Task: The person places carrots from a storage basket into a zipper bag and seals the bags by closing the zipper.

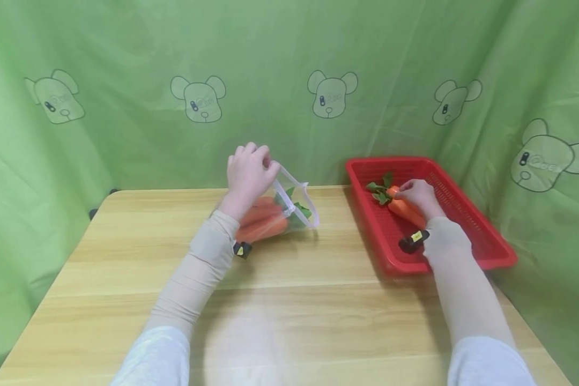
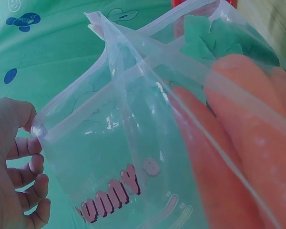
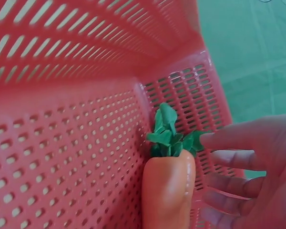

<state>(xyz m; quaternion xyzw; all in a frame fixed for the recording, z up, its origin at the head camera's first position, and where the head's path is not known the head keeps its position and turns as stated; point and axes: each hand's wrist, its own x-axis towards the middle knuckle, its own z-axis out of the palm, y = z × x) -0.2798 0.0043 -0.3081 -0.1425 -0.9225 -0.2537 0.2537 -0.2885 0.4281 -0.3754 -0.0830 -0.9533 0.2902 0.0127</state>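
Note:
My left hand [image 1: 251, 172] pinches the rim of a clear zip bag [image 2: 100, 138] between thumb and index finger, its other fingers loosely bent. The bag's mouth gapes, and its front has pink lettering. Several orange carrots [image 1: 265, 228] with green leaves lie inside the bag on the table. Over the red basket, my right hand [image 1: 418, 197] reaches down beside an orange carrot [image 3: 166, 191] with green leaves [image 3: 167, 133]. In the right wrist view the fingers are slightly bent, fingertips right at the leaves and the carrot's side, not wrapped round it. Another orange edge shows behind this carrot.
The red perforated basket [image 1: 383, 252] stands at the right of the wooden table [image 1: 294, 321], its slotted walls rising around the right hand. A green curtain [image 1: 270, 48] with bear-head drawings hangs behind and along both sides. Dark wrist straps sit on both arms.

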